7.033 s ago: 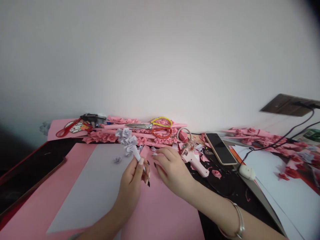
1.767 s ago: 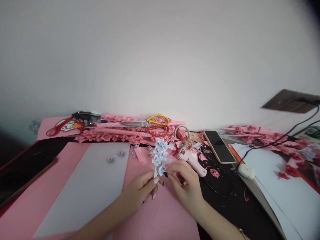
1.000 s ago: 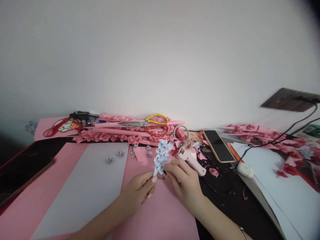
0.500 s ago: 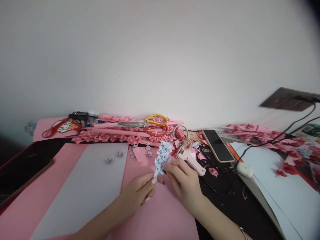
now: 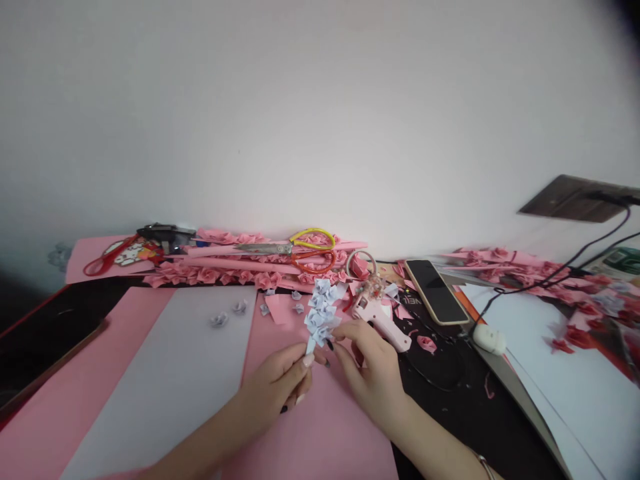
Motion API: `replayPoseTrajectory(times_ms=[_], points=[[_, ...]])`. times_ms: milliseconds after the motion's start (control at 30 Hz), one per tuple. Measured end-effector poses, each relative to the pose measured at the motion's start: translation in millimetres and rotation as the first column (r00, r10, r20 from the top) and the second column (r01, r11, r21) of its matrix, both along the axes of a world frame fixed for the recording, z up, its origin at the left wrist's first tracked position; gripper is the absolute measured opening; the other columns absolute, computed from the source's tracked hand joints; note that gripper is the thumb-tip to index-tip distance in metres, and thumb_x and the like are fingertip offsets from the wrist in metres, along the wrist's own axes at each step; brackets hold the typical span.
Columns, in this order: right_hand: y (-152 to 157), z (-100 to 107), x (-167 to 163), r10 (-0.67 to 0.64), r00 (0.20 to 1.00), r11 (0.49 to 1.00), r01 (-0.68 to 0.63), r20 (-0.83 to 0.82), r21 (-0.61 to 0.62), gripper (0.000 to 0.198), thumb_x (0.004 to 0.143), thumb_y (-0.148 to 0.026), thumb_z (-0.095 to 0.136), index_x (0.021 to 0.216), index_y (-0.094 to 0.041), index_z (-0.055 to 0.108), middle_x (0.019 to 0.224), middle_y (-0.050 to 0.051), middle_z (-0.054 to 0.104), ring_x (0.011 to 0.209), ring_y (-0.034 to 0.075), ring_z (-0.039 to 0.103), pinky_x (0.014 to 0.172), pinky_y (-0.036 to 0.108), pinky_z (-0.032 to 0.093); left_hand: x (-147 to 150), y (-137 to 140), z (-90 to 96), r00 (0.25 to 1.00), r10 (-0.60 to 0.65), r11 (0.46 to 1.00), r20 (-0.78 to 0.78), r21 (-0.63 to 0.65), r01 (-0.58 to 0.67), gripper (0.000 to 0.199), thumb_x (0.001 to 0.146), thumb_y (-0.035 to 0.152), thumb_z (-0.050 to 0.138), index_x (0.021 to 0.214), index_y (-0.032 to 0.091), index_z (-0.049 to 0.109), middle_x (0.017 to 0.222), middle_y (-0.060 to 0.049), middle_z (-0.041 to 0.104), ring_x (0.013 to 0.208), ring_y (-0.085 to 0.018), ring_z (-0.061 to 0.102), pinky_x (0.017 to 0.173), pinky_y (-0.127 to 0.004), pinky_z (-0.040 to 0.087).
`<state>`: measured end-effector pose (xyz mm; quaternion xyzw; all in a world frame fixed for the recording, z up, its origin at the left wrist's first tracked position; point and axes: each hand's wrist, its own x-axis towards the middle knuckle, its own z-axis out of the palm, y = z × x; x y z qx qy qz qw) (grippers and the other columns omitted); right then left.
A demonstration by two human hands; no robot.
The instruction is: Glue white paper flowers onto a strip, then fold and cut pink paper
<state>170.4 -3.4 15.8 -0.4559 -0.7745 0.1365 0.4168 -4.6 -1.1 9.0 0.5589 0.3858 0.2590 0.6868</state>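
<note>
Light blue paper flowers [image 5: 320,313] are clustered along a paper stem, held tilted slightly to the right in the middle of the head view. My left hand [image 5: 285,377] is closed on the bare lower end of that stem, thumb on top. At the lower right of the cluster, my right hand [image 5: 373,370] has thumb and index finger on the edge of a lower flower; the exact contact is partly hidden. Loose blue paper flowers [image 5: 219,319] lie to the left on the grey-white sheet [image 5: 175,387]. Pink paper [image 5: 345,433] is under both hands.
Scissors [image 5: 290,249] rest on pink paper flower stems [image 5: 215,275] along the wall. A pink glue gun [image 5: 383,323], a phone [image 5: 436,291] and a white earbud case [image 5: 489,339] are on the right. Black cables [image 5: 575,260] run down from the wall socket [image 5: 570,198].
The blue flower stem has shifted slightly left and turned more upright. My right hand's fingers have loosened and spread a little beside the lower flowers. My left hand keeps its hold.
</note>
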Motion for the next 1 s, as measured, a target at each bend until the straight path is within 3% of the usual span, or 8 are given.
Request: replayPoseTrajectory(times_ms=[167, 467, 1000], points=[[-0.9, -0.9, -1.4, -0.014, 1.000, 1.000, 0.014, -0.006, -0.025, 0.018, 0.080, -0.014, 0.050, 0.095, -0.022, 0.056, 0.084, 0.004, 0.062, 0.071, 0.016, 0.057, 0.062, 0.027, 0.046, 2.2, -0.6, -4.4, 1.000, -0.014, 0.999, -0.004, 0.042, 0.015, 0.032, 0.086, 0.046, 0.036, 0.085, 0.017, 0.048, 0.055, 0.005, 0.045, 0.043, -0.007, 0.035, 0.043, -0.020, 0.028], [-3.7, -1.8, -4.7, -0.010, 0.997, 0.992, 0.000, -0.081, -0.125, 0.015, 0.081, -0.012, 0.049, 0.091, -0.020, 0.058, 0.075, 0.001, 0.061, 0.051, 0.011, 0.046, 0.050, 0.024, 0.038, 1.3, -2.7, -7.8, 0.999, -0.047, 0.997, -0.013, 0.060, 0.048, 0.028, 0.090, 0.039, 0.032, 0.083, 0.017, 0.048, 0.057, 0.004, 0.047, 0.045, -0.007, 0.035, 0.046, -0.020, 0.032], [-6.7, -1.0, -7.6, -0.001, 0.994, 0.992, -0.012, -0.112, -0.123, 0.018, 0.081, -0.010, 0.047, 0.092, -0.019, 0.058, 0.080, 0.002, 0.062, 0.056, 0.011, 0.049, 0.052, 0.024, 0.039, 2.9, -2.9, -6.5, 0.997, -0.067, 0.994, -0.039, 0.088, 0.070, 0.029, 0.090, 0.040, 0.032, 0.080, 0.017, 0.047, 0.057, 0.005, 0.046, 0.045, -0.007, 0.037, 0.046, -0.021, 0.034]])
